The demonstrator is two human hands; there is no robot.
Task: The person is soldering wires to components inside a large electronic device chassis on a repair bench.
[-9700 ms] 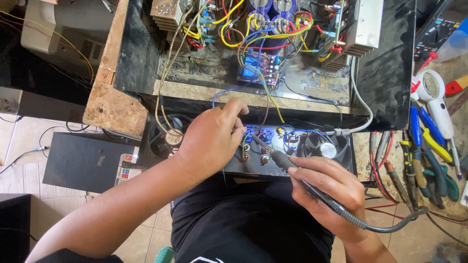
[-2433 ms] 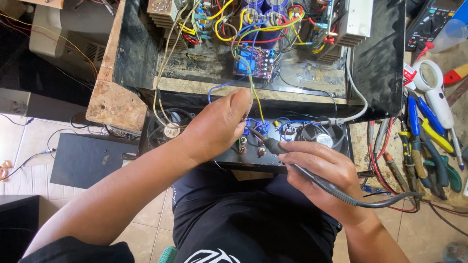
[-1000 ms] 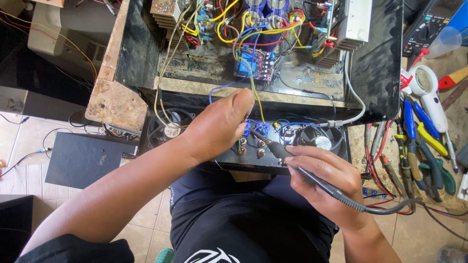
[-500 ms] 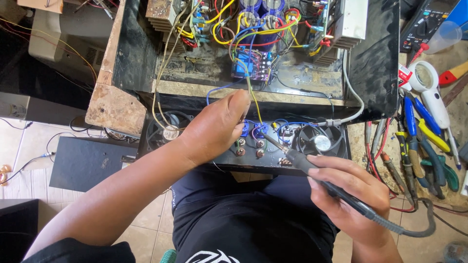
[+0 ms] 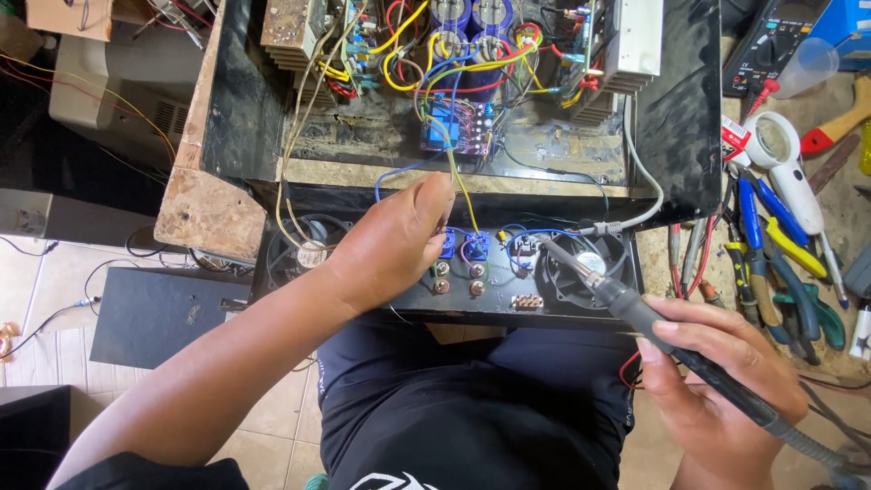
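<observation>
The left hand [image 5: 390, 245] pinched a yellow wire [image 5: 461, 186] just above the black panel [image 5: 426, 295]. The right hand [image 5: 717, 386] gripped a soldering iron [image 5: 635, 308], its tip over the panel's fan [image 5: 585, 268].

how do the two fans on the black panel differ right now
The left fan is partly hidden behind the left hand and has pale wires running across it. The right fan is in fuller view, and the soldering iron in the right hand has its tip over it. Both are round, black and set in the rear panel.
</observation>
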